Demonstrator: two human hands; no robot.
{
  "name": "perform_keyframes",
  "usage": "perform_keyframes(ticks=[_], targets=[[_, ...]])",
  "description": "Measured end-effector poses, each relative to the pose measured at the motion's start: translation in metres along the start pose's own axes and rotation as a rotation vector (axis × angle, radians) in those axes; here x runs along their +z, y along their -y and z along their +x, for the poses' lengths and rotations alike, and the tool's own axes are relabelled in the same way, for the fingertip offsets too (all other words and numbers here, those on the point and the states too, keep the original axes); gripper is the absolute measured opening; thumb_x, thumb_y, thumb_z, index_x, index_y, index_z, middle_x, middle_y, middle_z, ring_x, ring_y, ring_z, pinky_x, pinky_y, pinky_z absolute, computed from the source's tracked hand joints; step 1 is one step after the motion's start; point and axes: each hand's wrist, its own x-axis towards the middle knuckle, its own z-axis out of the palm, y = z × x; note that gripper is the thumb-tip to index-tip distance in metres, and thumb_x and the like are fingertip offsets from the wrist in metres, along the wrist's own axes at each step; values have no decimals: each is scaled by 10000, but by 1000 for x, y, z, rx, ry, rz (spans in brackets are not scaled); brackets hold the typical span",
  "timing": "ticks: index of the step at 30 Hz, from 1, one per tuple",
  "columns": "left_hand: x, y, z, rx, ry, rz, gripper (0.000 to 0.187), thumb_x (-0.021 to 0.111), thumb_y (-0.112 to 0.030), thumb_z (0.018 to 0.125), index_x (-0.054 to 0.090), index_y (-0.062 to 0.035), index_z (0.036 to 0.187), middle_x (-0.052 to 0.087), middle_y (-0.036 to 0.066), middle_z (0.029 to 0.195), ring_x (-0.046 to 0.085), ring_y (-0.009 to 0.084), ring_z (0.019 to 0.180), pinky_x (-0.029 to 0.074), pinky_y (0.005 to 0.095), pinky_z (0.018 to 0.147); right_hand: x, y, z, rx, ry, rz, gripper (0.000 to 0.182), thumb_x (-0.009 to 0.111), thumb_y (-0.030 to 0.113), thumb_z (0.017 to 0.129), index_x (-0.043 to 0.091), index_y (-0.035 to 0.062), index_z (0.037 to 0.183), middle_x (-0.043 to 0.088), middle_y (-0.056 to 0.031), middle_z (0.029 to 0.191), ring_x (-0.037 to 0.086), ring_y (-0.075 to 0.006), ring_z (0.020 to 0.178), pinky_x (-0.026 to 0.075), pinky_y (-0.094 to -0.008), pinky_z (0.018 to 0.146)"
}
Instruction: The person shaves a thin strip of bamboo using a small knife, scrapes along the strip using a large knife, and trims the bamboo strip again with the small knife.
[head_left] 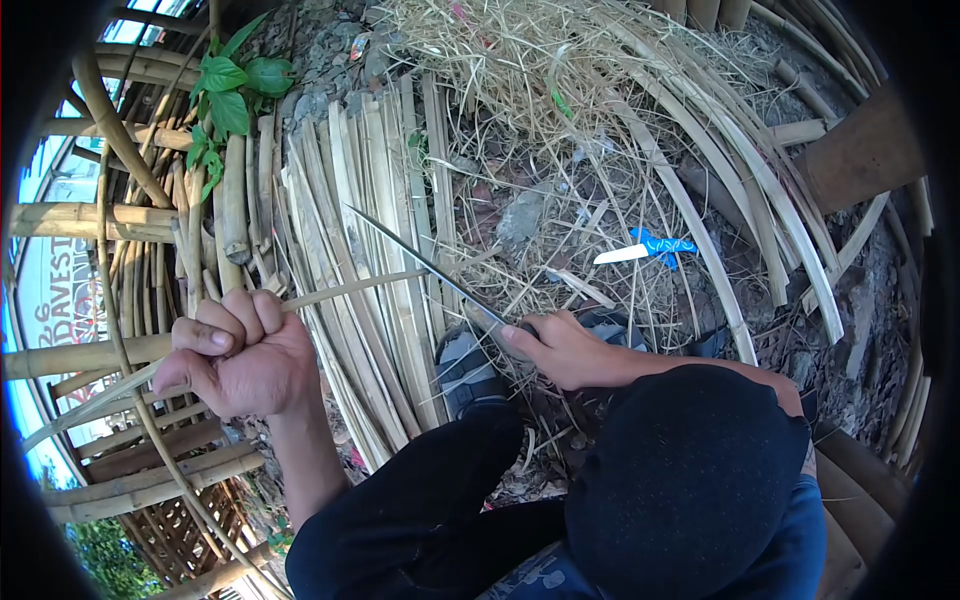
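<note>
My left hand is closed in a fist around a thin bamboo strip, whose tail runs out past the wrist to the left. My right hand is wrapped around the handle of a long, narrow-bladed knife. The blade points up and left, and the strip meets it near mid-blade. Below both lies a bundle of split bamboo strips on the ground. A small knife with a white blade and blue patterned handle rests on the litter to the right.
Fine bamboo shavings are heaped at the top. Long curved strips lie to the right. A bamboo frame stands at left beside a green plant. A sandalled foot is near the bundle; a dark rounded cloth shape blocks the lower right.
</note>
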Motion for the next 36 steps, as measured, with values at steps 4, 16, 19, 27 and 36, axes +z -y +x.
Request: perform_keyframes(ticks=[4,16,19,27,36], targets=[[-1,2,1,6,27,-17,580,372,-575,937,418,-75,648,248,-15,514,152,88,431,124,239,388,-5,12,-9,-41,6,-47,573,378,443,982,586,-89,934,520,-161,517,587,-314,523,477,-460,569],[-7,1,2,9,27,-24,551,380,-537,956,403,-81,648,243,-16,509,148,90,429,128,244,391,1,1,-8,-287,-16,-78,586,369,454,981,580,-92,946,567,-212,642,607,-348,628,485,-466,646],[-8,1,-2,6,-3,-8,555,378,-541,955,402,-79,649,243,-15,507,151,87,427,124,241,389,3,-9,2,-38,23,-18,572,374,449,980,580,-84,950,573,-212,649,595,-344,611,481,-458,631],[-9,2,0,21,15,-18,558,374,-542,956,407,-77,648,238,-9,504,150,89,426,117,243,382,6,-11,2,-127,37,115,556,381,431,981,582,-86,951,541,-166,587,577,-289,557,462,-447,588],[-6,2,0,18,-44,28,550,372,-523,964,411,-81,637,227,-14,522,142,91,446,121,242,395,5,-3,-1,-120,19,-28,565,372,438,983,585,-84,1011,546,-183,578,583,-308,544,467,-462,586]])
